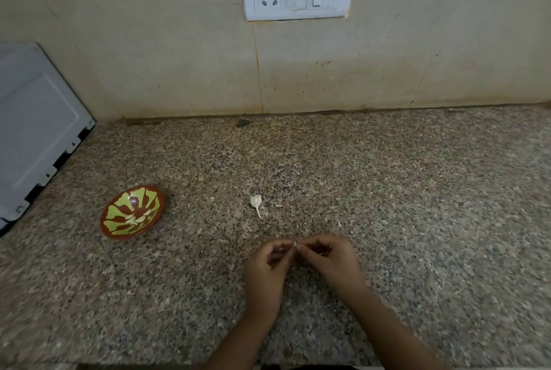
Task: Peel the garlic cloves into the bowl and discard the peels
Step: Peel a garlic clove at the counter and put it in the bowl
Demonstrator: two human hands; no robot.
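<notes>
Fingertips [284, 247] of the left hand [265, 268] and right hand [331, 259] pinch a small pale garlic clove [294, 244] between them, apparently to pick its skin loose, with the brown-and-green patterned ceramic bowl [158, 195] of peeled cloves [135, 218] waiting well to their left.

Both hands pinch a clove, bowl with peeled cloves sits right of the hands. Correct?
No: the head view shows the bowl left of the hands, not right. The left hand and right hand do pinch a clove.
</notes>
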